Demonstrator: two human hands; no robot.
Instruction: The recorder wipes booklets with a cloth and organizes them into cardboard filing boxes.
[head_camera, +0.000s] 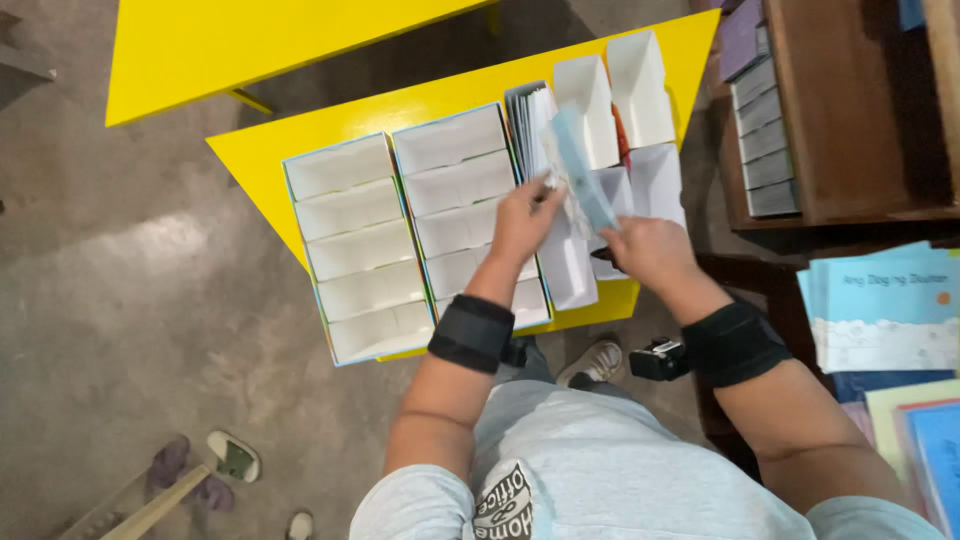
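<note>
Holding a folded card sheet — left hand pinched its edge, right hand gripped below — above white boxes on a yellow table.

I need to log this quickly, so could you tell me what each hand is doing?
Left hand: pinching the pale blue card.
Right hand: closed; contents cannot be told.

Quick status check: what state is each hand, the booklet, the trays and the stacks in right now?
Left hand: fingers pinching the light blue booklet's upper edge.
Right hand: gripping the booklet's lower end.
Light blue booklet: held tilted above the table, off the surface.
Two divided trays: open, compartments empty.
Filed booklets: standing upright beside the trays.
White folded boxes: open, empty.
Booklet stack: lying flat at right.
Yellow table: bearing the trays.
</note>
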